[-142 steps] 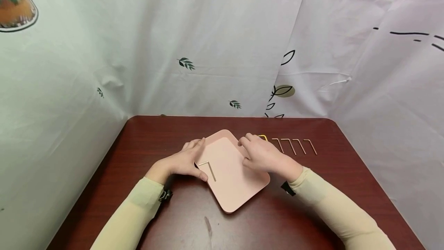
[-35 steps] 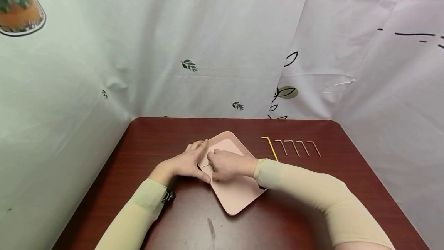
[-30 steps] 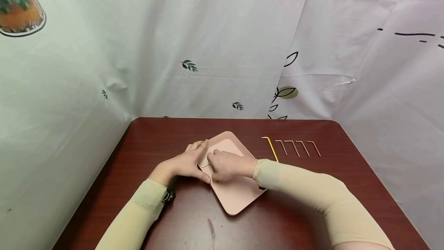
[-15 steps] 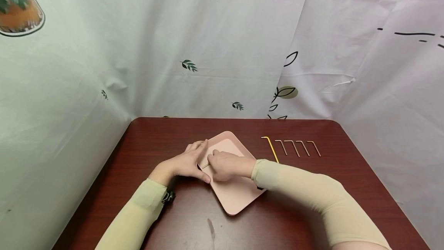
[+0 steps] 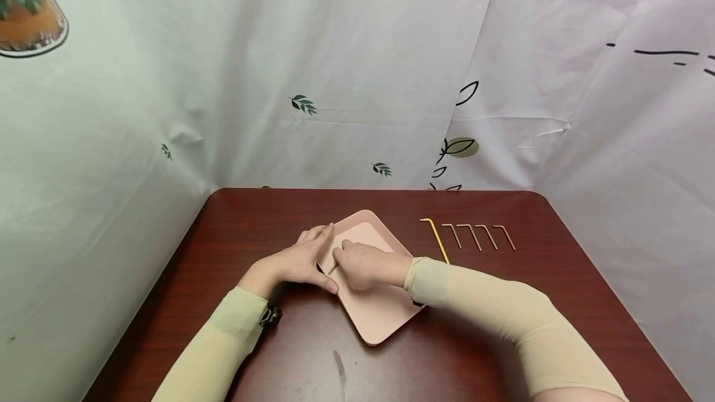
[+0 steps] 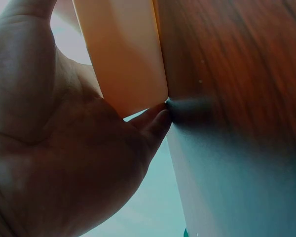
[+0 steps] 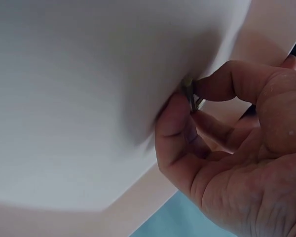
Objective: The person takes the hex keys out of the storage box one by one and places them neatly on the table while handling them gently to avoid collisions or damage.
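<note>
A pink rectangular tray (image 5: 380, 321) stands turned cornerwise on the table. My left hand (image 5: 298, 262) holds its left corner, thumb along the near side and fingers along the far side; the tray's outer wall (image 6: 126, 54) fills the hand's span in the left wrist view. Inside the tray, my right hand (image 5: 365, 265) pinches a small metal hex key (image 5: 333, 269) between thumb and fingers, low over the tray floor. Only a short end of the hex key (image 7: 189, 89) shows in the right wrist view; the hand hides most of it.
Right of the tray, a yellow hex key (image 5: 437, 239) and several thinner metal hex keys (image 5: 472, 237) lie in a row. The right sleeve (image 5: 480, 290) passes close to the yellow one. A white printed cloth (image 5: 346, 79) hangs behind the dark red table (image 5: 268, 209).
My right hand has moved from the tray's right side to its left part and taken hold of the hex key there. Lately the hex key has turned slightly. My left hand stays on the corner.
</note>
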Action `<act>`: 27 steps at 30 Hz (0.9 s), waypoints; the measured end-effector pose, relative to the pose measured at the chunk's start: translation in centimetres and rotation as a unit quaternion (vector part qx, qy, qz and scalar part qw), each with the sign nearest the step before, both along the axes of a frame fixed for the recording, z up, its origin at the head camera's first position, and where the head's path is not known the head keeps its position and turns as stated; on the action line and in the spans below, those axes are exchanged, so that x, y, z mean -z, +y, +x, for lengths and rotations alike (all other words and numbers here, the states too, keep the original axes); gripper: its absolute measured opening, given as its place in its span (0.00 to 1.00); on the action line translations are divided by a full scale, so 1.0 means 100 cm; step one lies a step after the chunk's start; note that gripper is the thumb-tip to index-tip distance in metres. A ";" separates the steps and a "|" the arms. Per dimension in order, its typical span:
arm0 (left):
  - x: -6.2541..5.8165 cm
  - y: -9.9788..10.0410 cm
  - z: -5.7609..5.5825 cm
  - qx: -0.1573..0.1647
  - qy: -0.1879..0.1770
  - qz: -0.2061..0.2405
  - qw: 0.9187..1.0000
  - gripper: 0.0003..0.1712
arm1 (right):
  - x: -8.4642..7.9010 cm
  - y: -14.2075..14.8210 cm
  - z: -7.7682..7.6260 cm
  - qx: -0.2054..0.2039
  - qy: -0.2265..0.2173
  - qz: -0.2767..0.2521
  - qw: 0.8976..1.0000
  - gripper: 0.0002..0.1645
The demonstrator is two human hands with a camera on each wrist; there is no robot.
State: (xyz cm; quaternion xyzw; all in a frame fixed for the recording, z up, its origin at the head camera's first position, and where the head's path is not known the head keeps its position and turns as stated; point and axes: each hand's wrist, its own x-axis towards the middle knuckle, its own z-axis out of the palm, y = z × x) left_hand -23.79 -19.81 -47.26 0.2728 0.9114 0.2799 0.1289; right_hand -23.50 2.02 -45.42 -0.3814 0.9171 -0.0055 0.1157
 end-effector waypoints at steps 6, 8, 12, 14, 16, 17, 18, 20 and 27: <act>0.001 -0.001 -0.002 0.001 0.003 -0.001 1.000 0.90 | 0.002 0.000 0.003 -0.004 0.022 0.000 1.000 0.20; 0.001 -0.001 -0.002 0.002 0.005 -0.002 1.000 0.90 | 0.003 0.000 0.004 -0.003 0.026 0.002 1.000 0.21; 0.000 0.000 -0.001 0.003 0.005 -0.001 1.000 0.90 | 0.004 -0.001 0.005 0.001 0.028 0.006 1.000 0.23; -0.001 0.000 0.000 0.002 0.005 0.000 1.000 0.90 | 0.005 -0.001 0.005 0.002 0.031 0.007 0.999 0.23; -0.002 0.001 0.001 0.002 0.003 0.001 1.000 0.90 | 0.006 -0.001 0.006 0.000 0.035 0.009 0.999 0.23; -0.002 0.001 0.001 0.001 0.003 0.001 1.000 0.90 | 0.007 -0.001 0.006 -0.002 0.038 0.009 0.999 0.23; -0.002 0.001 0.001 0.001 0.003 0.001 1.000 0.90 | 0.007 -0.001 0.006 -0.003 0.039 0.009 0.999 0.23; -0.003 0.001 0.002 0.000 0.003 0.001 1.000 0.90 | 0.008 -0.001 0.006 -0.008 0.043 0.009 0.999 0.22; -0.002 0.001 0.001 -0.001 0.005 0.000 1.000 0.90 | 0.008 -0.001 0.006 -0.018 0.048 0.011 0.999 0.21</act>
